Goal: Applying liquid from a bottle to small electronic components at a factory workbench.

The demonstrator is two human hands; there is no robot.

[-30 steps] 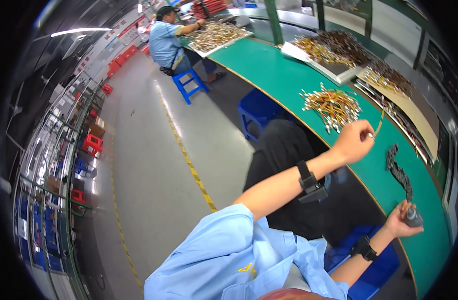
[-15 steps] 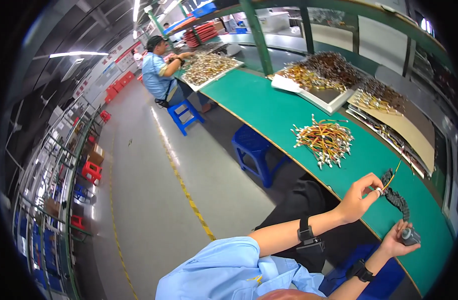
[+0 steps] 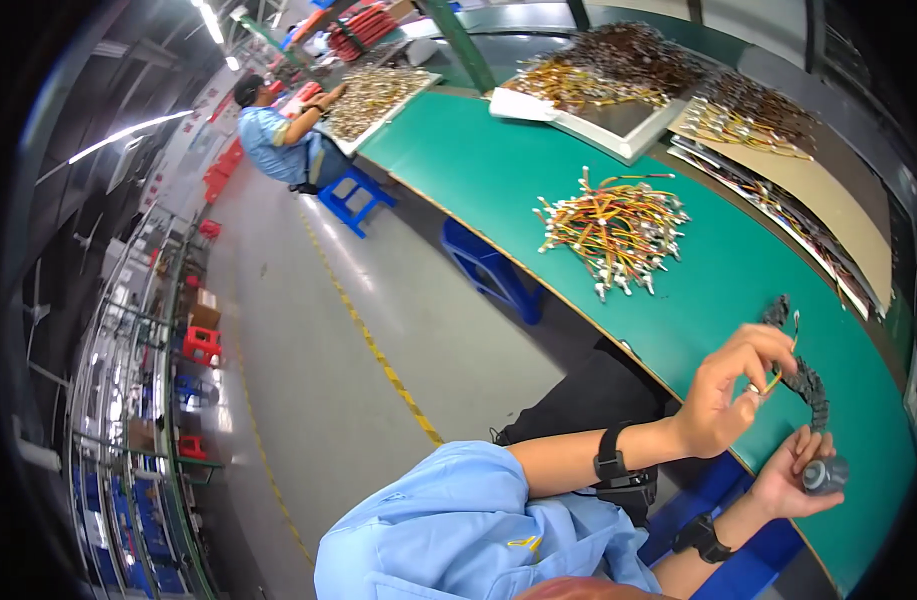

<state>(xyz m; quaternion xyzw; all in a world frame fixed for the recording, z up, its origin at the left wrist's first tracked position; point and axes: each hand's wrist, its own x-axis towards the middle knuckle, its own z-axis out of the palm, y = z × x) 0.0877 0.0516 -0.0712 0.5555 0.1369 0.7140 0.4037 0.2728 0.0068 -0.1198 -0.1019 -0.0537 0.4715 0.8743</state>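
Note:
My left hand [image 3: 730, 390] is closed, pinching a short yellow wire lead [image 3: 775, 381] with a small white connector near the thumb. Its other end points up past my fingers. My right hand [image 3: 790, 476] wraps round a dark grey cylinder [image 3: 826, 477] with a lighter round end. A black segmented strip [image 3: 814, 392] lies on the green table [image 3: 478, 150], running from beside my right fingers up behind the left hand. Farther off sits a loose pile of yellow, red and brown wire leads [image 3: 618, 230] with white connectors.
A white-edged tray [image 3: 633, 140] heaped with leads stands beyond the pile, next to cardboard sheets [image 3: 828, 210] bearing more leads. At the far left a seated person [image 3: 278, 135] works at another tray. A blue stool [image 3: 493, 270] stands under the table edge.
The view has shifted. My left hand has turned and drawn closer to the right one, and the wire lead in it now sits lower between the fingers. My right hand keeps its hold.

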